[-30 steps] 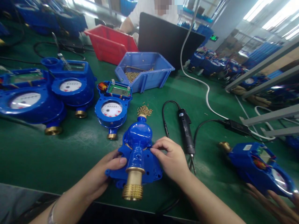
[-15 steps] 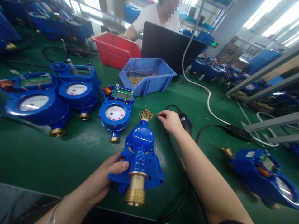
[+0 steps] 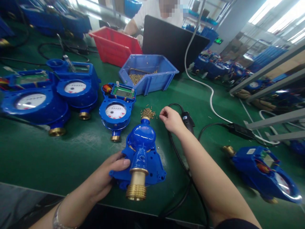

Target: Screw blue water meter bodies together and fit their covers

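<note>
My left hand grips the left side of a blue water meter, thumb on top. The meter lies face down, its brass threaded end towards me and its other end by a small heap of brass screws. Just right of the heap is my right hand, fingers curled and pinched together; whatever they may hold is too small to make out. Close behind that hand lies a black electric screwdriver with a cable.
A blue bin with more screws stands beyond the heap, beside a red bin and a dark screen. Other water meters stand left and right. A person sits opposite. A white cable crosses the table.
The view has shifted slightly, so everything sits a little higher and further left. My right hand's fingers have drawn in closer beside the screws. My left hand keeps its grip on the water meter.
</note>
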### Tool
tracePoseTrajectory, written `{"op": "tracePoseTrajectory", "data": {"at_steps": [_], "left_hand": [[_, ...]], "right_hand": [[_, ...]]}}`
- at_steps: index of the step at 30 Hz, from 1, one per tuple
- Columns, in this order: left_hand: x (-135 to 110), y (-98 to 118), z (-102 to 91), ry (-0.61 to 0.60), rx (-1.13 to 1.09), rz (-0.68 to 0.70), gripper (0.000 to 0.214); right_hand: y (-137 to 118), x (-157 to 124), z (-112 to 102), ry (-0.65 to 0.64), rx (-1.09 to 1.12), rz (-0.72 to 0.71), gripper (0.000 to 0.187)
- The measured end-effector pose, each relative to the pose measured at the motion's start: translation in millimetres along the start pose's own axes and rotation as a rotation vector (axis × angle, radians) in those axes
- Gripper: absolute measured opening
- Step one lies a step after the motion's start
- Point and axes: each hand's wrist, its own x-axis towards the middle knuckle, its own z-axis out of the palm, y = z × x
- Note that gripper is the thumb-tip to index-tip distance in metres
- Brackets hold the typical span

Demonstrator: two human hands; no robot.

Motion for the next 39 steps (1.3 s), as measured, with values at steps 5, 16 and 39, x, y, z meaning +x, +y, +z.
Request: {"op": "tracePoseTrajectory", "data": {"at_steps": [5,16,39], "left_hand": [[-0.1,1.3,1.6,-0.02,0.028,-0.002,0.025],[-0.1,-0.6,1.9,-0.053,0.036,0.007,0.02],[13.6,-12.7,31.5,-0.064,0.139,-0.066,0.037]], "right_hand": [[-26.8,-86.8,-31.9,-0.274,0.219,-0.031,0.008],[-36.9,-129.6,-18.4,-0.4,0.206,-0.129,0.011],[36.9,-89.4,-89.8,0.511,0.258,0.164,0.049]]}}
